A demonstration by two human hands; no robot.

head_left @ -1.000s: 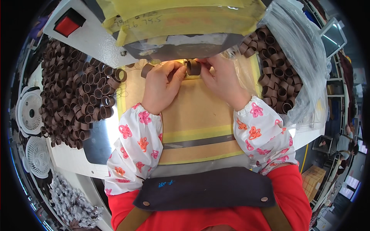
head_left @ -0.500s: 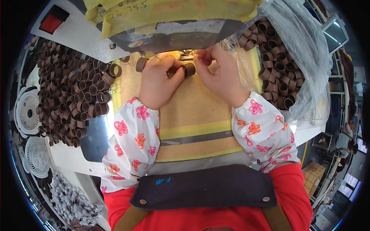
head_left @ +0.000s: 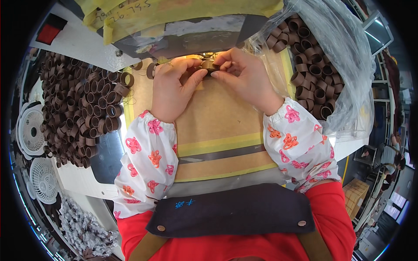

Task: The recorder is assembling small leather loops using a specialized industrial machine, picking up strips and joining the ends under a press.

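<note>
A brown ring of stiff band is pinched between my two hands under the sewing machine's lit needle area. My left hand grips its left side with thumb and fingertips. From the right, my right hand holds the other side, thumb below and fingers curled above. The metal presser foot shows just behind the ring, partly covered by it and my fingers. Another brown ring sits at the outer side of my left hand.
A large heap of brown rings covers the table's left side. More rings lie at the right beside clear plastic sheeting. Tan board with yellow tape spreads beneath my hands. White fans stand at the far left.
My right hand has come left and now grips the ring along with my left hand. The ring has moved up toward the presser foot and turned. My left hand shifted slightly left.
</note>
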